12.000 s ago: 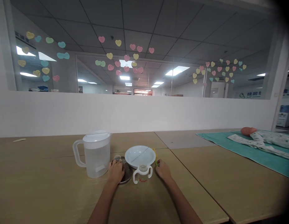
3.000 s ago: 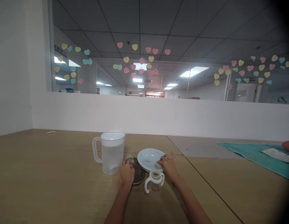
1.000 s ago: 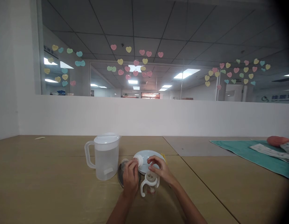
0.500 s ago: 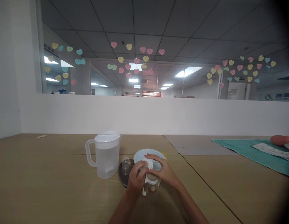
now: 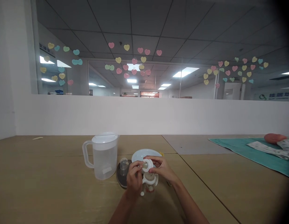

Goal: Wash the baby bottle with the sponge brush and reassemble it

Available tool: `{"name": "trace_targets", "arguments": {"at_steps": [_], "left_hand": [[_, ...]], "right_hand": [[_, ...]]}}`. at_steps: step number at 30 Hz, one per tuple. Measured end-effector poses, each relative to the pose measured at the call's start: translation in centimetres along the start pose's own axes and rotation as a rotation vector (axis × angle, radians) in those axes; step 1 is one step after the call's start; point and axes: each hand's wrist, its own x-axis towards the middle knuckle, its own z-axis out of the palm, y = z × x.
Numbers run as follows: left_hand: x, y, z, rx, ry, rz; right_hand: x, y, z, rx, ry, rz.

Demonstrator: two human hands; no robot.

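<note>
My right hand [image 5: 164, 169] grips a white bottle collar ring [image 5: 148, 165] by its edge, thumb below and fingers above. A clear nipple [image 5: 144, 165] points out of the ring to the left. The fingertips of my left hand [image 5: 134, 179] are pinched on that nipple. Just below stands a clear baby bottle [image 5: 150, 186] with white side handles [image 5: 156, 179], its top uncovered. To the left, a clear domed cap [image 5: 124, 165] rests on a dark round disc [image 5: 121, 178], partly behind my left hand.
A translucent lidded pitcher [image 5: 105, 161] stands left of the disc. Behind my hands lies a pale blue plate [image 5: 141, 153], with something yellow [image 5: 161, 154] at its edge. Far right, a teal cloth [image 5: 240, 149] carries a reddish object [image 5: 274, 138] and a patterned white cloth [image 5: 270, 151].
The collar ring has tilted so its nipple now faces left, and it sits apart from the bottle top. My left fingers have closed on the nipple. The view has shifted slightly.
</note>
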Motion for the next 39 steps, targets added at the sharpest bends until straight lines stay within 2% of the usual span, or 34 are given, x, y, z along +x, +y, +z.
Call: {"name": "trace_targets", "arguments": {"at_steps": [8,19,28,35,39], "left_hand": [[-0.1,0.4,0.7,-0.071,0.065,-0.187],[-0.3,0.2,0.2,0.061,-0.017,-0.046],[-0.2,0.3,0.1,0.044,-0.04,0.037],[-0.2,0.1,0.0,0.071,-0.105,0.049],[-0.3,-0.2,-0.2,0.164,-0.177,-0.055]], "right_hand": [[0.2,0.2,0.0,0.067,-0.004,0.004],[0.0,-0.3,0.6,-0.002,0.055,-0.125],[0.0,-0.3,0.2,-0.06,0.059,-0.223],[0.1,-0.2,-0.2,-0.118,0.076,-0.207],[0.1,0.1,-0.7,-0.112,0.149,-0.165]]}}
